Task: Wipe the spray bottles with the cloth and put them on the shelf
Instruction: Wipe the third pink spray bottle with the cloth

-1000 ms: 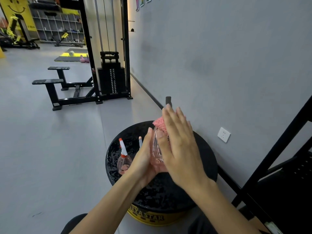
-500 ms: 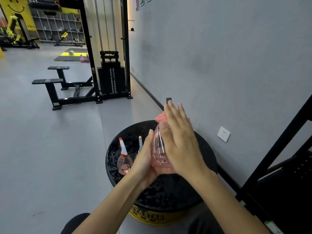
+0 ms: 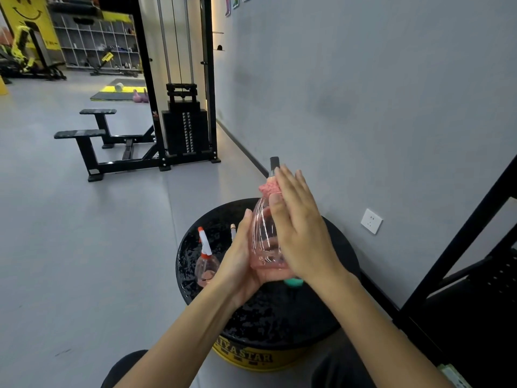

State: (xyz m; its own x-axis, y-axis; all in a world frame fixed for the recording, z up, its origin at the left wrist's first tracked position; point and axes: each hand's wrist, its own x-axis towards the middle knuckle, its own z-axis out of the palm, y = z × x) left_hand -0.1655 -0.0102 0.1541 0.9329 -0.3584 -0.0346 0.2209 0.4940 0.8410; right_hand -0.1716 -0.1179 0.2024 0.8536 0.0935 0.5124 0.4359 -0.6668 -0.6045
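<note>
Centre of frame: pink spray bottle (image 3: pixel 264 242) upright, held between both hands above the round black bench (image 3: pixel 279 317). Left hand (image 3: pixel 240 264) cups its base & left side, grip closed on bottle. Right hand (image 3: pixel 299 228) laid flat on bottle's right side, fingers straight, pressing pink cloth (image 3: pixel 270 189) at the neck; dark nozzle (image 3: pixel 274 163) sticks up above. 2nd spray bottle (image 3: pixel 207 264), red-white head, stands on bench lower left of the hands. Black shelf frame (image 3: pixel 461 247) at right edge.
</note>
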